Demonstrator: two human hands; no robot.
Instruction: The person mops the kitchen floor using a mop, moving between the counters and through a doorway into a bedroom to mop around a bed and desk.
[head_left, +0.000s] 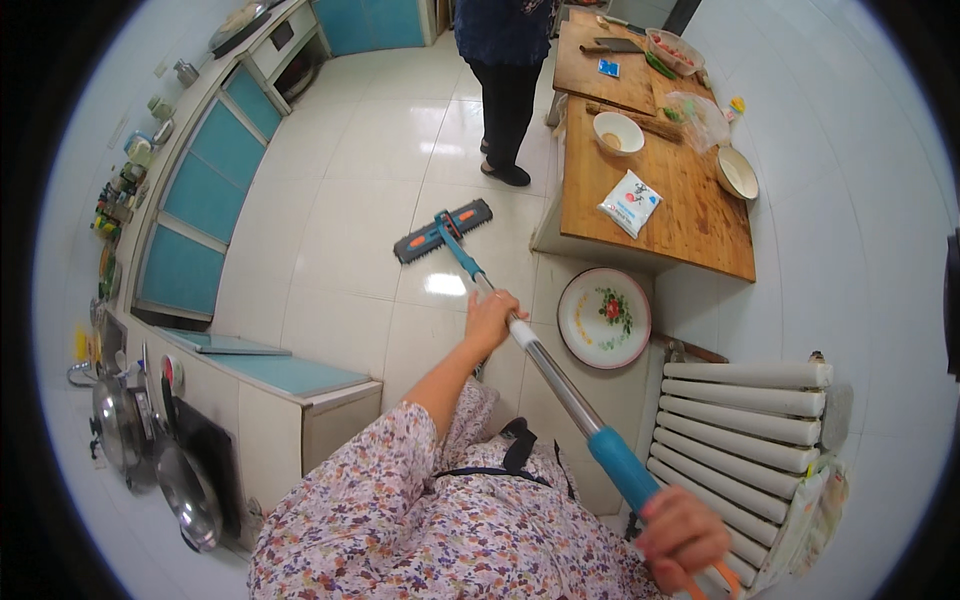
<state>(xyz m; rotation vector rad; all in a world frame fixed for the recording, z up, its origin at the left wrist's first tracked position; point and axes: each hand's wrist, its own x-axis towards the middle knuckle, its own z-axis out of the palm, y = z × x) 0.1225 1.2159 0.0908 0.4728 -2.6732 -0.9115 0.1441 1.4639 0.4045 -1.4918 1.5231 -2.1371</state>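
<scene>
A flat mop with a steel telescopic pole (564, 388) slants across the view, from the lower right to the middle of the floor. My left hand (493, 321) is closed around the pole's lower part, just above the teal joint. At the top end my right hand (684, 534) grips the teal handle (624, 466), beside an orange hanging loop (721, 579). The grey mop head (442, 231), with orange clips and a dark fringed edge, lies on the pale tiled floor (352, 232).
Another person (506, 97) stands beyond the mop head. A wooden-topped table (675, 217) with a bowl (618, 133) and a packet (630, 204) is at right. Below are a flowered enamel basin (604, 318) and a white radiator (739, 435). Teal cabinets (202, 195) line the left.
</scene>
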